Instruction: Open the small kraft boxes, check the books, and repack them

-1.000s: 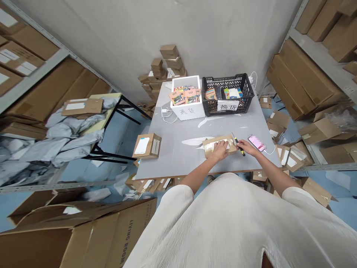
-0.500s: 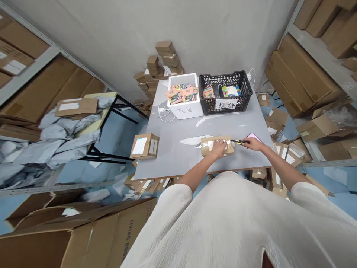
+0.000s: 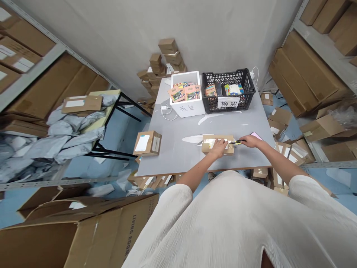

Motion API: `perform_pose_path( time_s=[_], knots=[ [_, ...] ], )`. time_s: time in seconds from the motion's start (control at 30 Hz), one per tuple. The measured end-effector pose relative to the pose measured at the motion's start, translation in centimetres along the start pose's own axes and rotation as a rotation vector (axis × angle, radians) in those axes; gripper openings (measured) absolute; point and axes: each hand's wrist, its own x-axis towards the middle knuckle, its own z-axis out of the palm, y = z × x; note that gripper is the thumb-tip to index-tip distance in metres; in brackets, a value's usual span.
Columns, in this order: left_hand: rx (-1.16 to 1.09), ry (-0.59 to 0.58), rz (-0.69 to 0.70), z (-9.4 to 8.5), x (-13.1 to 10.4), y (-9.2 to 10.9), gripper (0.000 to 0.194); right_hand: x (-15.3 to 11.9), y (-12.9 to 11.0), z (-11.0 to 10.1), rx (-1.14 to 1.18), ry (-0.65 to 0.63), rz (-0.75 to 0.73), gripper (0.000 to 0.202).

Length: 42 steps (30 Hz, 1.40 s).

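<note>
One carton (image 3: 206, 149) is lying lengthwise nine-to-three under the left hand (image 3: 219, 147), fingers open, while the right hand (image 3: 251, 141) is gripping a cutter (image 3: 236, 142) at the three-o'clock end.

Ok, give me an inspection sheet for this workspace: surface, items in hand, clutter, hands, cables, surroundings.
Surface: grey table, with whitish patches; spills: nothing seen.
Items in hand: taped cardboard box; black-and-yellow cutter, tip at the box's right end.
Clutter: labelled box at left edge; white bin and black crate holding booklets; phone, partly hidden.
Hands: left hand spread on the box; right hand grips the cutter.
Cables: white cable beside the bin; another behind the crate.
Surroundings: carton-filled shelves on both sides; grey parcels at left.
</note>
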Motion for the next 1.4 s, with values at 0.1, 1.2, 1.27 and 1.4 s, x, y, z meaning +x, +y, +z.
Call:
perform_pose_path(
  time_s=[0.1,1.2,1.27,1.4],
  knots=[
    [-0.031,0.014,-0.002,0.2,0.0,-0.1,0.072,-0.5,0.8,0.4,0.245,-0.082,0.034,0.025],
    [-0.181,0.266,-0.150,-1.0,-0.3,-1.7,0.070,-5.3,0.2,2.9,0.590,0.158,0.191,0.044],
    [-0.163,0.248,-0.147,-0.8,0.1,-2.1,0.071,-5.3,-0.4,2.9,0.523,0.172,0.170,0.042],
    [-0.132,0.195,-0.104,-0.2,0.6,-2.8,0.067,-5.2,-1.6,3.4,0.344,0.238,0.082,0.033]
  ],
)
